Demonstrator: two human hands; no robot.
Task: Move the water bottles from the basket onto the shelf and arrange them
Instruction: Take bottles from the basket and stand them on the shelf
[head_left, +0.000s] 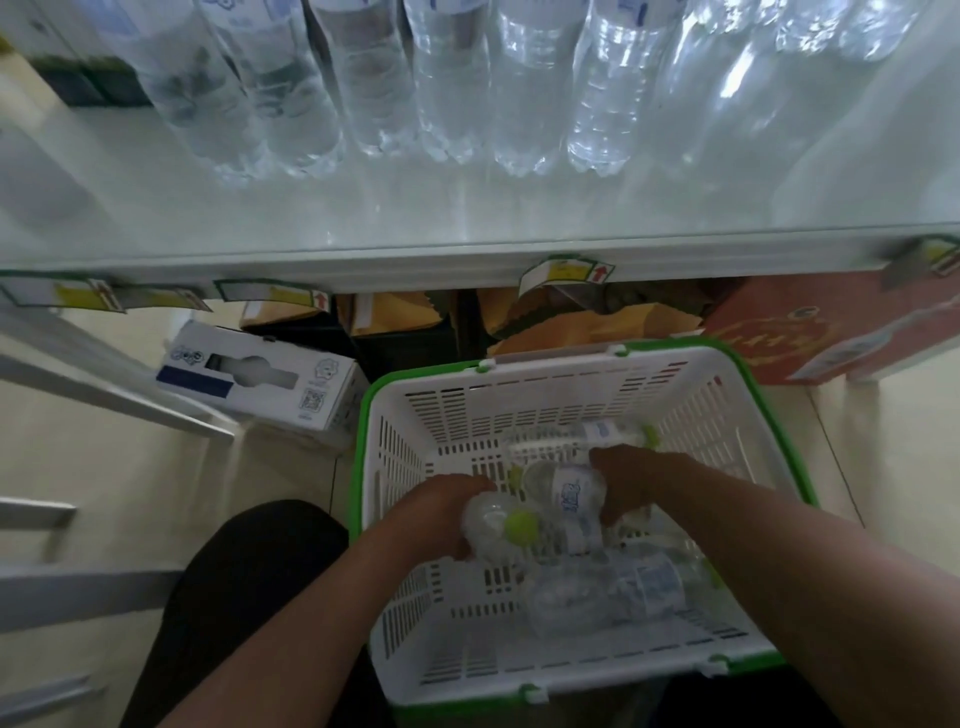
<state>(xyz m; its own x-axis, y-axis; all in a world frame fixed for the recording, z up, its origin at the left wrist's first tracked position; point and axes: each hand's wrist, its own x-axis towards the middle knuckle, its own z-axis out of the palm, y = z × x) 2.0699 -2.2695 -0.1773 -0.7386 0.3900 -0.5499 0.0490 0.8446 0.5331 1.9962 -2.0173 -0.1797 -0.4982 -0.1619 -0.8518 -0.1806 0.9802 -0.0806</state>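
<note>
Water bottles lying in the basket, picking-up step in hand. Left hand: fingers curled round a green-capped bottle. Right hand: fingers wrapped on a labelled bottle. More bottles below the fingers. Next, probably: lifting both to the shelf above, beside the standing row.

From here I see a white carton with blue print lying on the pale floor, a red printed box off to the right, and brown paper packages tucked in the dark space between them. Yellow-and-white price tags hang in a row. My dark trouser leg shows lower left.
</note>
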